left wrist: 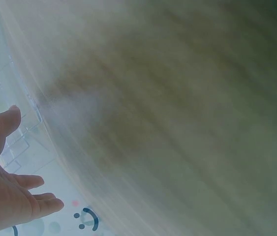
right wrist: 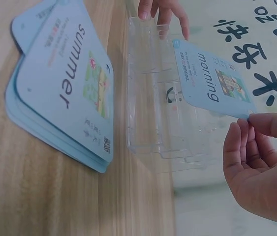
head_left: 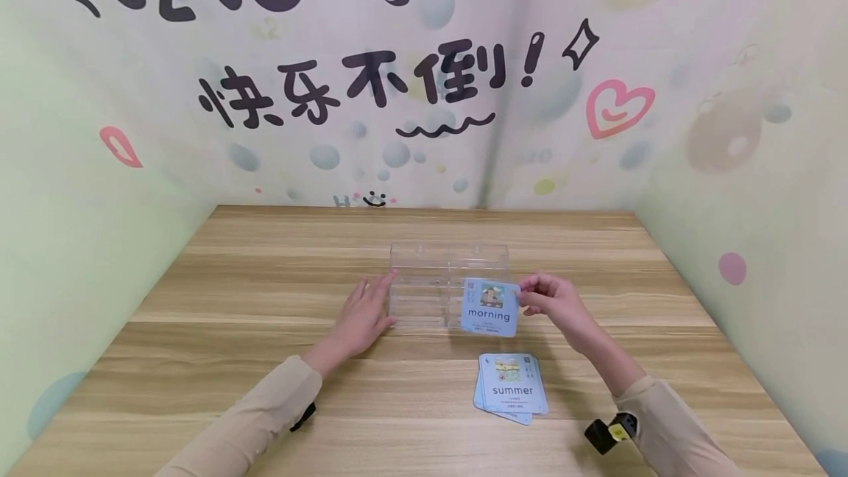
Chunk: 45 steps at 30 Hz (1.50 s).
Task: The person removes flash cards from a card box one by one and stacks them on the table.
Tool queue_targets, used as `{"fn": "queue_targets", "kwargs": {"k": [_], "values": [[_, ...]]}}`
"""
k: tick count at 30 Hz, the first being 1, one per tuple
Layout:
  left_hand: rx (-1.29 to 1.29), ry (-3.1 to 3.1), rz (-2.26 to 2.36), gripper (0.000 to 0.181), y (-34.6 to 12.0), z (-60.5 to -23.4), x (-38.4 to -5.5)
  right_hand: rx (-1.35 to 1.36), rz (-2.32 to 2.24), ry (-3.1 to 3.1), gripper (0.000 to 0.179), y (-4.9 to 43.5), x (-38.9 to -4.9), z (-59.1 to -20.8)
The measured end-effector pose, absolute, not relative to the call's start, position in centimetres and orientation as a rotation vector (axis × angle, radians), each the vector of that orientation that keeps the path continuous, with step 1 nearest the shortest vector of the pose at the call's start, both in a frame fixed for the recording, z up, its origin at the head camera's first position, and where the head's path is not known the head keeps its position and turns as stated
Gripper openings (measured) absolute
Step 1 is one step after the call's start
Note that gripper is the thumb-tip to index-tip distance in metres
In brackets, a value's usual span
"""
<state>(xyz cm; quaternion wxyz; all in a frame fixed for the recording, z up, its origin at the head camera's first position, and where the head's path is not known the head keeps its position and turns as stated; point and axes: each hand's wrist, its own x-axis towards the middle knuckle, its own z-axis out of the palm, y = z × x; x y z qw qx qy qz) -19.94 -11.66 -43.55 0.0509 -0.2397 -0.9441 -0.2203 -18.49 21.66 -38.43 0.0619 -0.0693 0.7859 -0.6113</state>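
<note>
In the head view my right hand (head_left: 553,308) pinches a blue flashcard (head_left: 490,319) by its edge. The card reads "morning" and is raised before the right part of a clear plastic compartment box (head_left: 419,308). In the right wrist view, thumb and fingers meet at a corner of the morning card (right wrist: 212,81). My left hand (head_left: 364,315) is at the box's left side, fingers extended and touching it. The left wrist view shows the left hand (left wrist: 10,182) with its fingers spread. A stack of blue flashcards (head_left: 511,385), "summer" on top, lies nearer than the box.
The wood-grain table (head_left: 265,359) reaches back to a white wall cloth (head_left: 371,160) with large black lettering. Pale walls stand at both sides. A small black device (head_left: 612,433) is strapped at the right wrist.
</note>
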Motion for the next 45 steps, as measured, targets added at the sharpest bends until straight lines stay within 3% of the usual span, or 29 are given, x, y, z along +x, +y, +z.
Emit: {"fn": "queue_targets", "kwargs": {"k": [45], "values": [[-0.737,-2.859,-0.670,0.083,-11.6,-43.5,-19.8,-0.005,-1.795,2.061,0.018,24.3,-14.6,-42.3]]}}
